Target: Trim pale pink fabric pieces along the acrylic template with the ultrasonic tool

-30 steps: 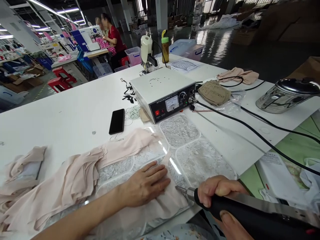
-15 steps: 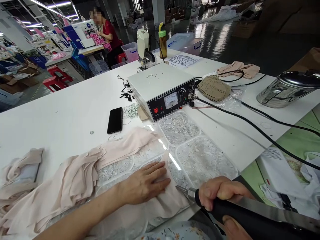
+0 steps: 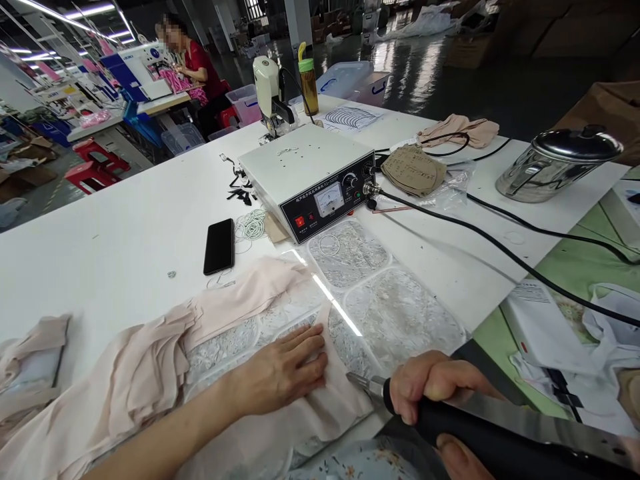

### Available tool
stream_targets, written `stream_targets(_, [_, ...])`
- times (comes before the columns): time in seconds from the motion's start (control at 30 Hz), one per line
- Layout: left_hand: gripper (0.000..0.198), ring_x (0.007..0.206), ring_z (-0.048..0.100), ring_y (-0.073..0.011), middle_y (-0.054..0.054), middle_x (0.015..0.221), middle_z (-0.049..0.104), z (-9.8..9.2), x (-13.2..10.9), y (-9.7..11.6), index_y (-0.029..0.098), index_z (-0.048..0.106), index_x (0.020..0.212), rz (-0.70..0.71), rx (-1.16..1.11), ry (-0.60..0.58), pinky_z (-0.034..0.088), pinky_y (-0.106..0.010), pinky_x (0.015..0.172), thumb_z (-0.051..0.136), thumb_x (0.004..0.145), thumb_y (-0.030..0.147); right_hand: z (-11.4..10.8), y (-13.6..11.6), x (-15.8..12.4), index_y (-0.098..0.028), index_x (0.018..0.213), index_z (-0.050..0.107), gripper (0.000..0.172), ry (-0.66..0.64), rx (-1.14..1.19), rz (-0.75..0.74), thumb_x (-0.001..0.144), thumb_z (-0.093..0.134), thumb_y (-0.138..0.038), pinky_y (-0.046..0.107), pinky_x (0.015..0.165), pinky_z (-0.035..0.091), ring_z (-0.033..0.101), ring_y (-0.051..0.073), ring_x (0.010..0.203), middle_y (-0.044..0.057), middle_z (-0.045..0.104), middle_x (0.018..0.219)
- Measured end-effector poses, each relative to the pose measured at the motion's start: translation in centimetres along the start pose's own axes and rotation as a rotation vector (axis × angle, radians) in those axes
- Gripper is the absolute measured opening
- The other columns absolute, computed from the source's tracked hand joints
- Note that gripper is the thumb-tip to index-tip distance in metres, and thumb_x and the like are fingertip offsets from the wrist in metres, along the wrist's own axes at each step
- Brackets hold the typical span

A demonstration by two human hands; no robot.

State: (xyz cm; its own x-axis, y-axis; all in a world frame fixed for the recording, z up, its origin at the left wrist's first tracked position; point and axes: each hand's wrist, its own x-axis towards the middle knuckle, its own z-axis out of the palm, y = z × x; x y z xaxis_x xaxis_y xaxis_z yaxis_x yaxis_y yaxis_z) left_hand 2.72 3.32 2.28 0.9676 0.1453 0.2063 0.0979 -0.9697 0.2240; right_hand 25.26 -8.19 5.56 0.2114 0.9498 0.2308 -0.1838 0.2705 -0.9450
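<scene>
My left hand point(image 3: 280, 373) lies flat, palm down, on a pale pink fabric piece point(image 3: 345, 400), its fingers stretched out. My right hand point(image 3: 440, 393) is wrapped round a black-handled tool point(image 3: 480, 427) whose metal tip points left, at the fabric's right part. Whether the tip touches the cloth I cannot tell. Under the fabric lies a clear sheet over a patterned mat point(image 3: 400, 313). More pink fabric pieces point(image 3: 145, 367) are heaped to the left of my left hand.
A control box point(image 3: 310, 173) with a meter stands ahead, its black cable point(image 3: 450, 220) running right. Around it are a phone point(image 3: 219, 247), a bottle point(image 3: 309, 87), brown card patterns point(image 3: 414, 170) and a steel pot point(image 3: 555, 163). A person point(image 3: 200, 70) sits at a sewing machine beyond.
The whole view has shifted slightly, with the table items now further left in the picture. Both hands keep nearly the same pose, the left on the fabric, the right round the tool.
</scene>
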Motion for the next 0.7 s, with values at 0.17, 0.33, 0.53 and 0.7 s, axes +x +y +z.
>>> stream_targets(0.17, [0.016, 0.130, 0.047, -0.0312, -0.019, 0.118, 0.061, -0.02, -0.10, 0.14, 0.008, 0.058, 0.100, 0.005, 0.022, -0.025, 0.047, -0.045, 0.107, 0.048, 0.099, 0.021, -0.42, -0.13, -0.13, -0.026, 0.087, 0.061, 0.009, -0.070, -0.020, 0.021, 0.086, 0.059, -0.035, 0.033, 0.060, 0.059, 0.062, 0.019, 0.062, 0.005, 0.060, 0.070])
stream_targets(0.33, [0.013, 0.132, 0.045, -0.0316, -0.019, 0.120, 0.061, -0.03, -0.07, 0.20, 0.008, 0.058, 0.100, 0.004, 0.020, -0.016, 0.047, -0.046, 0.107, 0.050, 0.098, 0.018, -0.53, -0.05, -0.27, -0.027, 0.088, 0.058, 0.005, -0.094, -0.038, 0.006, 0.087, 0.058, -0.032, 0.031, 0.060, 0.058, 0.062, 0.018, 0.063, 0.005, 0.059, 0.072])
stream_targets(0.53, [0.010, 0.122, 0.056, -0.0269, -0.016, 0.109, 0.064, -0.20, 0.39, 0.22, 0.008, 0.056, 0.100, -0.016, 0.001, -0.006, 0.047, -0.042, 0.107, 0.050, 0.097, 0.016, -0.25, -0.18, -0.34, -0.026, 0.088, 0.058, 0.006, -0.082, -0.035, -0.009, 0.086, 0.059, -0.032, 0.029, 0.060, 0.057, 0.062, 0.017, 0.063, 0.004, 0.058, 0.072])
stream_targets(0.7, [0.019, 0.120, 0.058, -0.0274, -0.015, 0.105, 0.064, -0.45, 0.53, 0.34, 0.006, 0.054, 0.113, -0.029, 0.016, -0.013, 0.049, -0.041, 0.106, 0.051, 0.097, 0.016, 0.14, -0.04, -0.60, -0.028, 0.093, 0.060, 0.010, -0.016, -0.023, -0.017, 0.085, 0.060, -0.034, 0.030, 0.058, 0.057, 0.061, 0.018, 0.061, 0.003, 0.058, 0.068])
